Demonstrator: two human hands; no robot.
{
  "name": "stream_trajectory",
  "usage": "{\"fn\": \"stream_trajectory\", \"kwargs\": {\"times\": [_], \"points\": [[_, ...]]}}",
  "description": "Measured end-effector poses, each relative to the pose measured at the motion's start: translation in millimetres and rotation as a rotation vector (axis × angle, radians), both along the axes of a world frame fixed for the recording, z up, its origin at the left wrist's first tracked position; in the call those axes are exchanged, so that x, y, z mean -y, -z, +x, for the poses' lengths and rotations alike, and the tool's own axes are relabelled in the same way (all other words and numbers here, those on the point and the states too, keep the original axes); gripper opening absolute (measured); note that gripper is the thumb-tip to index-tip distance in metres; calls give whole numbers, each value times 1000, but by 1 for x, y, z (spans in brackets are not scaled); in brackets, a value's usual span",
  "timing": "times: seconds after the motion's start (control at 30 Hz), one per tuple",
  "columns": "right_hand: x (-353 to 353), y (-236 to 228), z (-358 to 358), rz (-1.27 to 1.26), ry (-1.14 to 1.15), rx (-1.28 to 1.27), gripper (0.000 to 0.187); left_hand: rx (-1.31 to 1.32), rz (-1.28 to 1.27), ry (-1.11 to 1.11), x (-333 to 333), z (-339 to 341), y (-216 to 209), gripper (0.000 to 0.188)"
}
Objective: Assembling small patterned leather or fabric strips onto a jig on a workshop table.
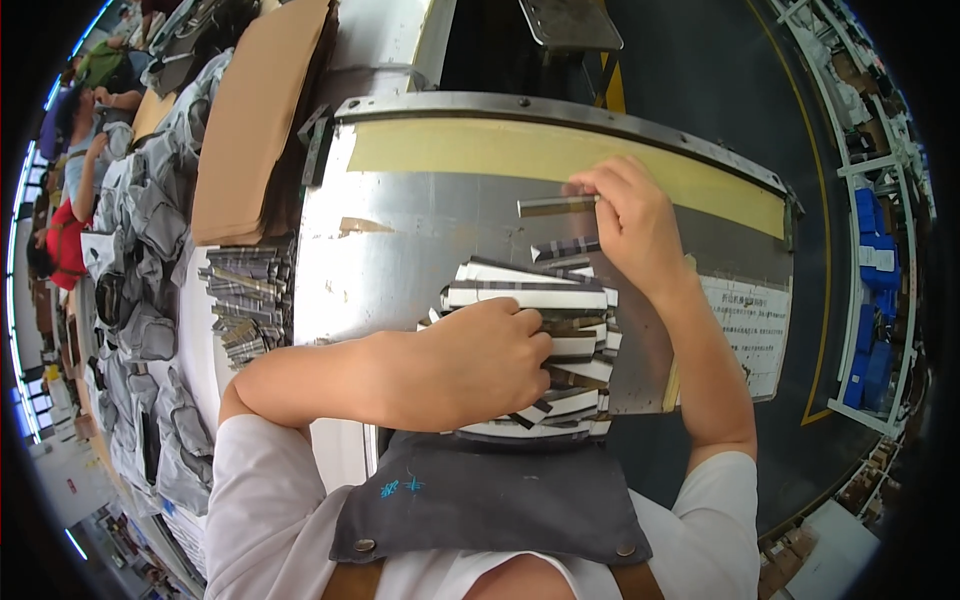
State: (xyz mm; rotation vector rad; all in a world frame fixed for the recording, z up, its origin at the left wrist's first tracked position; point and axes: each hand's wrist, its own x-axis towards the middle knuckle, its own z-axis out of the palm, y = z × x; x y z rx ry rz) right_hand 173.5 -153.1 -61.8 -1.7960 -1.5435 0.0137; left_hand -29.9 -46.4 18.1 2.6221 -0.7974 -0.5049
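Observation:
My right hand (632,225) is over the metal worktop (400,240), fingers pinched at the right end of a narrow strip (548,208), pale along one edge and brownish along the other. Below it, a second dark strip (565,249) with pale marks lies just beyond a pile. That pile of white and dark strips (530,297) lies in front of my body, stacked crosswise. Over its left part rests my left hand (490,360), back upward and fingers curled in. Whatever those fingers hold is hidden; a short dark piece pokes out below them.
A metal bar (560,112) edges the worktop's far side, with yellow tape along it. Left are bundled strips (250,290), brown cardboard sheets (255,120) and grey fabric pieces (150,260). A printed sheet (745,335) lies at right. Other people work at far left.

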Motion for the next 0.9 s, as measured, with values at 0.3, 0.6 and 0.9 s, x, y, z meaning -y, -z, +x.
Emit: {"fn": "stream_trajectory", "kwargs": {"times": [0.3, 0.6, 0.9], "points": [[1, -2, -2, 33, 23, -29, 27, -394, -1331, -908, -57, 21, 6, 14], [-2, 4, -4, -1, -6, 327, 41, 726, -76, -721, -77, 89, 80, 37], [-2, 7, -9, -163, 52, 317, 39, 712, 101, -775, -41, 68, 91, 38]]}}
